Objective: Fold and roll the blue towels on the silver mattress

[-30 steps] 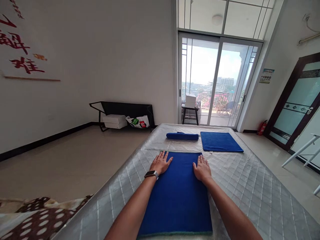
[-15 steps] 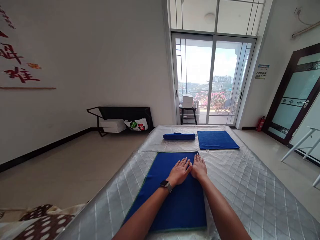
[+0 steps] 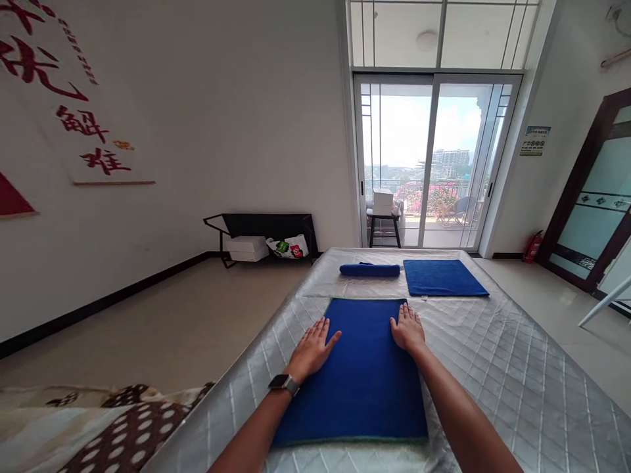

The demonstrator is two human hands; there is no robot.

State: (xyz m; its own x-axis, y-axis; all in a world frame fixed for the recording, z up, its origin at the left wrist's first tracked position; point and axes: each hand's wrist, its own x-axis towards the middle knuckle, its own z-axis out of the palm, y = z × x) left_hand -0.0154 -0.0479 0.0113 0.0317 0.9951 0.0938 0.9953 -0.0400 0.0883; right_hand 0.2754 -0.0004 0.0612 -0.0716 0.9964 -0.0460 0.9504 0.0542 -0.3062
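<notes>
A blue cloth (image 3: 367, 368) with a green edge lies flat on the silver quilted mattress (image 3: 493, 368). My left hand (image 3: 313, 348) rests on the cloth's left edge, its fingers stretched out and thumb spread, with a watch on the wrist. On the cloth's upper right edge lies my right hand (image 3: 408, 328), palm down and fingers extended. Neither hand holds anything. Beyond them are a rolled blue cloth (image 3: 369, 270) and, to its right, another flat blue cloth (image 3: 444, 277).
Brown dotted fabric (image 3: 142, 427) is at the lower left. A black rack (image 3: 266, 225) with white boxes (image 3: 247, 247) stands by the wall. Behind the mattress is a sliding glass door (image 3: 434, 157); a fire extinguisher (image 3: 532, 247) stands to the right.
My left hand has moved left across the cloth, away from my right hand, which stays at the right edge. The view has turned slightly left.
</notes>
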